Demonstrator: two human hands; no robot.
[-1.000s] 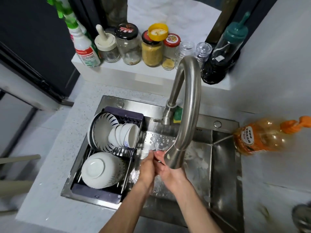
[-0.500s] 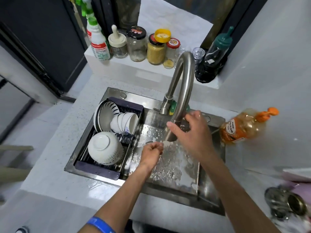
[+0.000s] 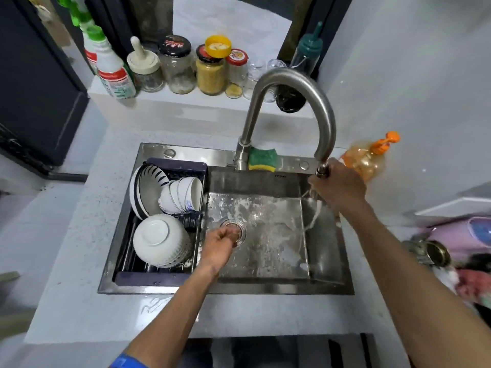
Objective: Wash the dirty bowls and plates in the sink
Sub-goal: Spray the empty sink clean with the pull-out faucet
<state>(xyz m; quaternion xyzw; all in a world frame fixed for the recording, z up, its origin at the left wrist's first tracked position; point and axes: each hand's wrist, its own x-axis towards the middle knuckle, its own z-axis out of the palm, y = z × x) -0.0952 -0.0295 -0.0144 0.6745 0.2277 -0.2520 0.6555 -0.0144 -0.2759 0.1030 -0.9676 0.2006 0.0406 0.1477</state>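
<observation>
The steel sink (image 3: pixel 268 243) holds a dark drying rack (image 3: pixel 159 274) on its left side. In the rack stand a blue-striped plate (image 3: pixel 148 189), a row of small white bowls (image 3: pixel 183 193) and an upturned white ribbed bowl (image 3: pixel 159 240). My right hand (image 3: pixel 337 185) grips the faucet (image 3: pixel 289 107) at its spout end, swung to the sink's right side. Water runs down there onto the sink's right wall. My left hand (image 3: pixel 221 241) hangs over the drain (image 3: pixel 240 229) with fingers loosely curled, holding nothing.
A green and yellow sponge (image 3: pixel 262 158) lies on the sink's back rim. An orange soap bottle (image 3: pixel 368 160) stands at the right. Jars (image 3: pixel 211 71) and a spray bottle (image 3: pixel 113 73) line the back ledge. Cluttered items (image 3: pixel 435 251) sit at far right.
My right hand took the spout and swung it from the sink's middle to the right. My left hand dropped away from the stream toward the drain. My head moved back.
</observation>
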